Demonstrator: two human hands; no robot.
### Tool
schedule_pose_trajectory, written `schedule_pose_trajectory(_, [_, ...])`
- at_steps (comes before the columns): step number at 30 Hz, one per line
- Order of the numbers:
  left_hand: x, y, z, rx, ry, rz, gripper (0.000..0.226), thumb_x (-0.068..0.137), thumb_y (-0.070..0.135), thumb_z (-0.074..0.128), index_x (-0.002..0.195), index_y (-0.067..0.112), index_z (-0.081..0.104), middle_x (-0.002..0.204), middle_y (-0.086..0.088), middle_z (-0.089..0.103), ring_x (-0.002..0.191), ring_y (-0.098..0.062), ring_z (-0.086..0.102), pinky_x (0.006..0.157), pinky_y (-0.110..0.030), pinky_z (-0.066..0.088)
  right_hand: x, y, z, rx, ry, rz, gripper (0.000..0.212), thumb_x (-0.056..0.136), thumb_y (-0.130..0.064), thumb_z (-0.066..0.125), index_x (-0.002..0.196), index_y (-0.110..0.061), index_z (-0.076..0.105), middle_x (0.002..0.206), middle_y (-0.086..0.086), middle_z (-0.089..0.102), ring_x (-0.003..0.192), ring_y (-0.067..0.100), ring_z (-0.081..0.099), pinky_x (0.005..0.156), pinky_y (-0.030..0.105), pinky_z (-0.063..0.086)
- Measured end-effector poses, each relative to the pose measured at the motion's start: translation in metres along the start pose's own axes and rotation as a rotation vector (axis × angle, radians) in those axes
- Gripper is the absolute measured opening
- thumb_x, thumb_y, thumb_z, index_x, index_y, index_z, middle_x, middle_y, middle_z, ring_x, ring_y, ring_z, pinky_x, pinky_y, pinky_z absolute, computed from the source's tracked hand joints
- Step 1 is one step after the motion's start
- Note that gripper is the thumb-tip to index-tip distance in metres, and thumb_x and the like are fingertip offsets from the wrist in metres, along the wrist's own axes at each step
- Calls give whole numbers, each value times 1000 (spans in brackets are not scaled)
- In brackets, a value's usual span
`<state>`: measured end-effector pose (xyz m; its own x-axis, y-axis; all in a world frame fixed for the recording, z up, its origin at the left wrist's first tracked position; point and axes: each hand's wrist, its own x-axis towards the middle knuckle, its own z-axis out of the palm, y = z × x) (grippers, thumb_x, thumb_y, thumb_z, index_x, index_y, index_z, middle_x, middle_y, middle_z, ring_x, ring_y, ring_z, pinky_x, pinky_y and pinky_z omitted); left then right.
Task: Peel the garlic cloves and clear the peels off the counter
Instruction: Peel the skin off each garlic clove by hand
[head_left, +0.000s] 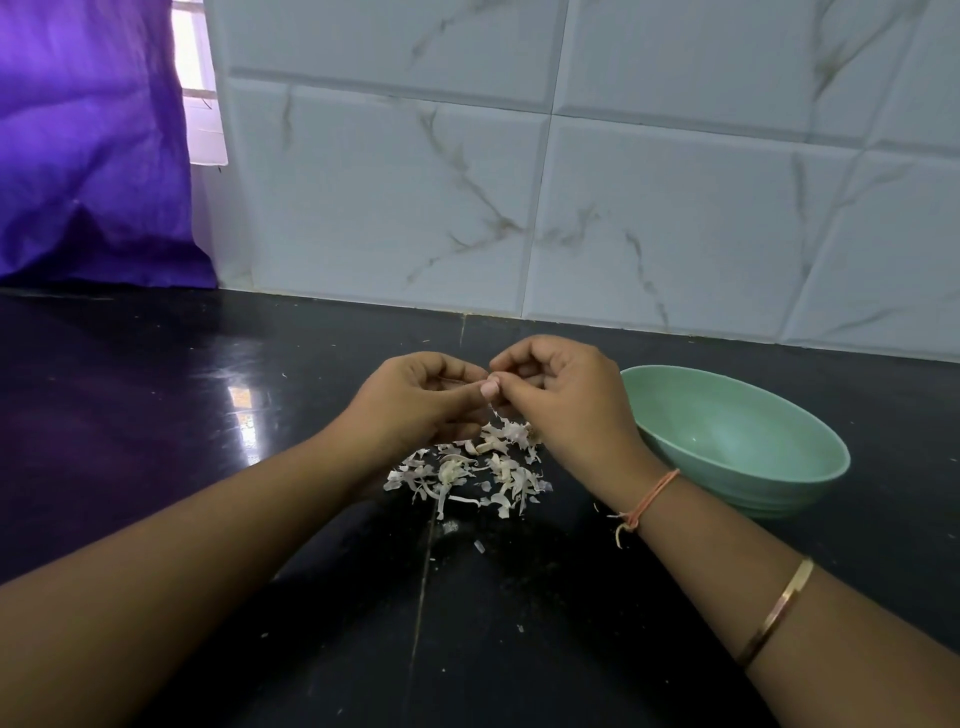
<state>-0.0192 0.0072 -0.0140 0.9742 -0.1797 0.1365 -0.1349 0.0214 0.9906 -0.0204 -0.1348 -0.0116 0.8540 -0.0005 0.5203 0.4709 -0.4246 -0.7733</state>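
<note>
**Operator:** Report hand state and the location of the work item.

**Inspector:** The left hand (415, 400) and right hand (561, 395) meet fingertip to fingertip at frame centre, raised above the tabletop (156, 415). The fingers of both are curled and pinch one small item between them, judged to be a garlic clove. The fingers hide nearly all of it. A thin strip of peel (494, 411) hangs just below the pinch.

**Operator:** Completed work?

**Inspector:** A loose pile of peels (467, 473) lies on the tabletop directly below the hands, with a few stray flakes nearer the lower edge of the frame. This indicates that several cloves have been stripped already.

**Operator:** Where are the peeled cloves?

**Inspector:** Cannot tell. The green bowl (769, 493), at right of centre beside the right wrist, shows no cloves in the visible part of its interior.

**Operator:** Remaining work?

**Inspector:** Finish stripping the held clove. No unpeeled cloves are visible elsewhere. The clearing step has not begun, since all peels are on the tabletop.
</note>
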Motion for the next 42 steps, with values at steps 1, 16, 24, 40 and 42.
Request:
schedule_pose_trajectory(1, [0,0,-1,-17,-1,-8,15,75,10,70,89,5,66,77,-9,71,67,-11,67,58,-17,53,0,-1,0,38,1,-5,19,80,-2,68,73,-20,65,68,4,68,60,10,66,60,24,57])
schedule_pose_trajectory(16, [-3,7,1,-75,100,64,6,75,-2,69,74,2,65,57,-3,64,52,-7,61,52,-15,51,-2,-2,-2,-105,-2,-133,11,84,-8,62,81,-16,69,69,-4,68,61,5,64,62,19,54])
schedule_pose_trajectory(24, [-5,6,0,48,109,144,8,74,3,73,70,4,66,57,-5,65,52,-8,60,51,-15,48,-3,-2,-1,-352,52,-331,11,77,-21,59,74,-12,65,67,-3,62,60,15,57,59,39,51])
schedule_pose_trajectory(40, [-5,10,1,-34,24,154,10,74,-6,66,70,2,63,53,-2,65,49,-7,61,51,-13,49,-5,-12,-4,-153,38,-198,11,78,-12,67,67,-11,70,47,-5,58,49,19,58,50,29,47])
schedule_pose_trajectory(42, [-4,9,1,-61,14,135,12,75,-7,65,69,3,62,54,-2,65,50,-6,61,51,-14,50,-5,-13,-4,-121,40,-180,13,78,-11,65,66,-12,70,45,-8,57,48,18,59,50,30,49])
